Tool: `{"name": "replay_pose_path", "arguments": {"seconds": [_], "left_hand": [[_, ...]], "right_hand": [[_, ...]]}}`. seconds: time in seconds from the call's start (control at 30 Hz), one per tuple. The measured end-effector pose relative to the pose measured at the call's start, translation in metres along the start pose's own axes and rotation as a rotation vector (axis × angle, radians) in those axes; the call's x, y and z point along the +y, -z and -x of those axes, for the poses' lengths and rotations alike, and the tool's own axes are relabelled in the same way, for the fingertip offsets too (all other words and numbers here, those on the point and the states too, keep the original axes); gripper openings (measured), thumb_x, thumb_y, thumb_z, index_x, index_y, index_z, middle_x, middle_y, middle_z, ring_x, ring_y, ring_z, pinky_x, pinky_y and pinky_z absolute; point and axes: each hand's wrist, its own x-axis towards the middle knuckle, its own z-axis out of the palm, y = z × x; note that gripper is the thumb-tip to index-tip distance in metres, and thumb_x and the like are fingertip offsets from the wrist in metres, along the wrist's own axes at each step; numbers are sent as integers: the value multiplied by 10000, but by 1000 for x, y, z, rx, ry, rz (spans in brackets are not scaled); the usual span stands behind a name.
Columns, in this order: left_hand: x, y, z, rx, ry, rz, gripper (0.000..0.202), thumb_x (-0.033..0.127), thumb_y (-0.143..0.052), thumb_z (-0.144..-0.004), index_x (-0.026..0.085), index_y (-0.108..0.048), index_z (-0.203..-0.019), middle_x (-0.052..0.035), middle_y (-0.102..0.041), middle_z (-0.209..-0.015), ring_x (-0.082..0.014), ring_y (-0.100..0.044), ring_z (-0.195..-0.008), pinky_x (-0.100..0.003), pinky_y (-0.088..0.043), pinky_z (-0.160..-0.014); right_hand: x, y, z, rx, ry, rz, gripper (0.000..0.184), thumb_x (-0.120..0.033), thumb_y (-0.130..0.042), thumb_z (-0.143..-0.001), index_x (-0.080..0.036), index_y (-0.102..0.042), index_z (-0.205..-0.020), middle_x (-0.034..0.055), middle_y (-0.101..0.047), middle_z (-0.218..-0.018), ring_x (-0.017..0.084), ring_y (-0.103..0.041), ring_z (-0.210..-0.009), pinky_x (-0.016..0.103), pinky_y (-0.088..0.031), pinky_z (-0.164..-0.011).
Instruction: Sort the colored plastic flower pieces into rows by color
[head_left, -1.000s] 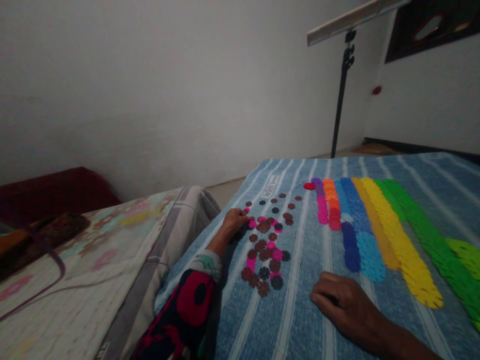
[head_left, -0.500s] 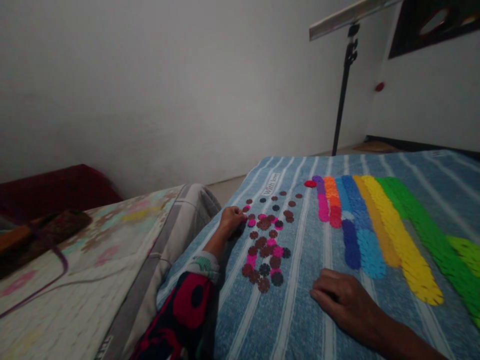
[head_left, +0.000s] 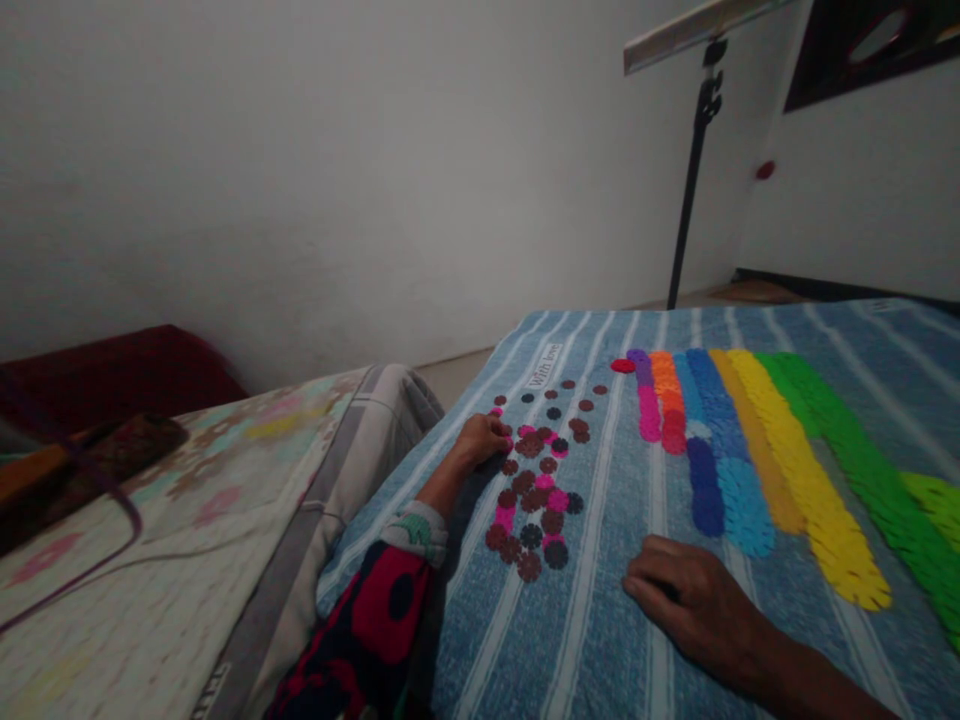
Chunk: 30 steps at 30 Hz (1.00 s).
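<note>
Left hand [head_left: 484,440]: patterned sleeve with pale cuff; fingers bunched narrow at the left edge of the loose discs, a bit of pink showing by the fingertips; whether a disc is gripped cannot be told.

Right hand [head_left: 682,580]: forearm bare, fingers curled inward in a loose fist, resting on the striped cloth [head_left: 600,620], between the loose discs and the coloured bands.

Loose discs, notched, small, on the striped cloth beside the left hand: brown discs [head_left: 529,567], dark discs [head_left: 556,552] and pink discs [head_left: 557,500]; several overlapping nearer the wearer, others spaced apart toward the far end.

Printed lettering, "With love" [head_left: 545,366], on the cloth beyond them.

Red disc [head_left: 623,366], at the far end of the purple-and-pink band [head_left: 646,400].

Further bands of overlapping discs, left to right: orange and red band [head_left: 666,385]; blue bands [head_left: 716,415], with a dark blue group [head_left: 705,490] and a light blue group [head_left: 744,510] at their near ends; amber band [head_left: 765,460]; yellow band [head_left: 810,500]; green band [head_left: 862,470]; lime group [head_left: 934,505], cut by the right border.

Floral cover [head_left: 187,540], grey-edged, on a separate surface at left, with a purple cord [head_left: 124,500] above it.

Black stand [head_left: 691,190], upright behind the striped cloth, topped by a long bar [head_left: 690,35].

Pale wall [head_left: 337,180], background.
</note>
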Motion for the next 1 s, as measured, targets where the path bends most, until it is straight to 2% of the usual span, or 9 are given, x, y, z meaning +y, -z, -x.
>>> {"name": "replay_pose_path", "arguments": {"seconds": [0.13,0.4,0.5,0.63,0.77,0.87,1.0], "left_hand": [[1,4,2,-15,-44,-112,104,140,-727,-588,160,-728,-689,-18,-701,-721,-176,-647,-760,-248,-458,-665],[15,9,22,-54,-127,-401,90,171,-654,-665,178,-727,-716,11,-633,-641,-153,-597,-686,-253,-396,-645],[18,10,28,-57,-109,-455,87,177,-640,-683,173,-717,-722,12,-630,-648,-140,-578,-668,-245,-384,-635],[14,9,30,-6,-66,-411,42,170,-689,-630,170,-661,-662,33,-585,-611,-120,-524,-630,-236,-342,-594],[5,7,29,27,-92,-246,126,135,-680,-588,163,-560,-559,61,-493,-538,-96,-452,-561,-239,-299,-559],[-1,6,29,3,-120,-63,121,125,-638,-586,160,-531,-541,71,-475,-516,-84,-426,-528,-233,-304,-548],[-5,6,28,-41,-99,100,37,140,-615,-582,151,-581,-586,61,-516,-522,-86,-440,-514,-225,-323,-536]], "right_hand": [[0,0,0,4,4,-5,319,-229,-451,-944,-180,-548,-645,3,-535,-658,117,-557,-640,256,-371,-604],[0,1,0,22,29,0,323,-228,-452,-944,-179,-556,-642,3,-541,-655,119,-553,-638,254,-367,-603],[0,1,0,19,37,7,316,-227,-453,-946,-178,-561,-653,3,-545,-660,119,-556,-643,254,-368,-611],[0,1,0,28,39,7,311,-227,-460,-942,-178,-568,-655,4,-551,-657,119,-560,-640,253,-366,-606],[0,1,-1,36,40,-6,306,-225,-466,-936,-177,-578,-656,3,-549,-649,116,-558,-630,248,-363,-597],[0,0,-1,42,36,-13,308,-230,-470,-936,-177,-569,-648,1,-547,-652,112,-556,-634,247,-363,-600],[0,0,-1,49,45,-16,308,-225,-465,-936,-178,-558,-646,-1,-545,-653,111,-553,-640,247,-360,-604]]}}
